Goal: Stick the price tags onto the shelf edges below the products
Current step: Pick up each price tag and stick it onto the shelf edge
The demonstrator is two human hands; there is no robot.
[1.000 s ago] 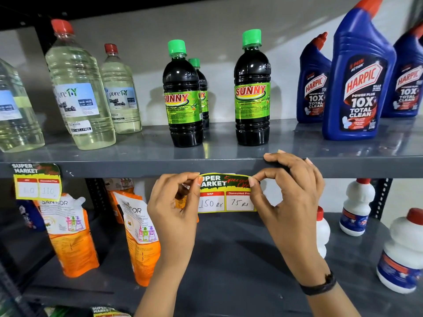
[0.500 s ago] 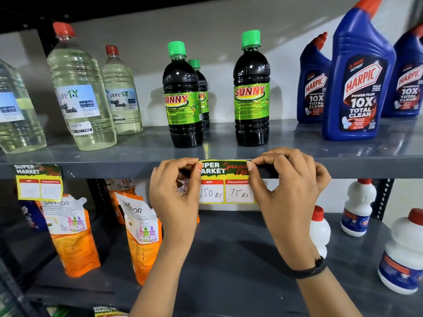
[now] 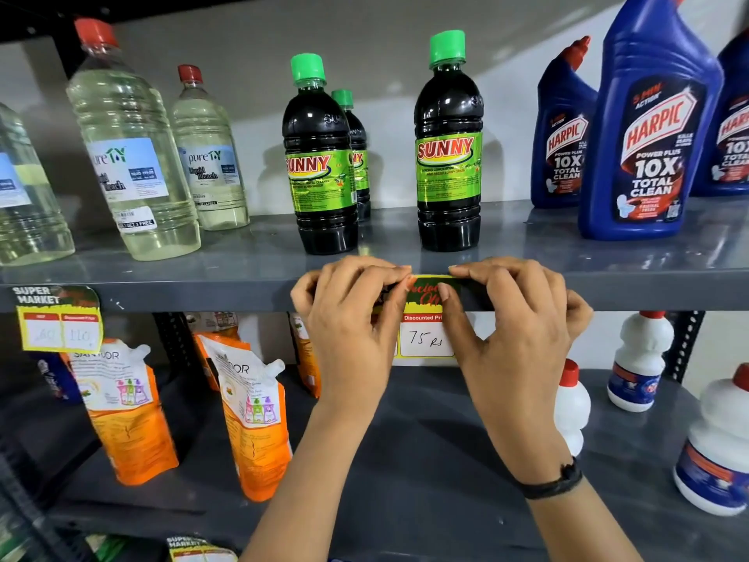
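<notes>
A yellow and green price tag [image 3: 425,336] reading 75 rs lies against the grey shelf edge [image 3: 202,297], below the dark Sunny bottles [image 3: 448,156] with green caps. My left hand [image 3: 348,318] covers the tag's left half, fingertips pressing its top strip onto the edge. My right hand [image 3: 510,318] presses the top strip from the right side, thumb on the tag's face. Further left along the same edge hangs another price tag [image 3: 58,318], under the clear bleach bottles [image 3: 129,156].
Blue Harpic bottles [image 3: 644,127] stand at the right of the upper shelf. On the lower shelf are orange Santoor pouches [image 3: 251,419] at left and white bottles with red caps [image 3: 640,358] at right. A further tag [image 3: 198,551] shows at the bottom edge.
Both hands lifted the tag from below the shelf up onto its front edge, then closed inward over its top strip, hiding the left half.
</notes>
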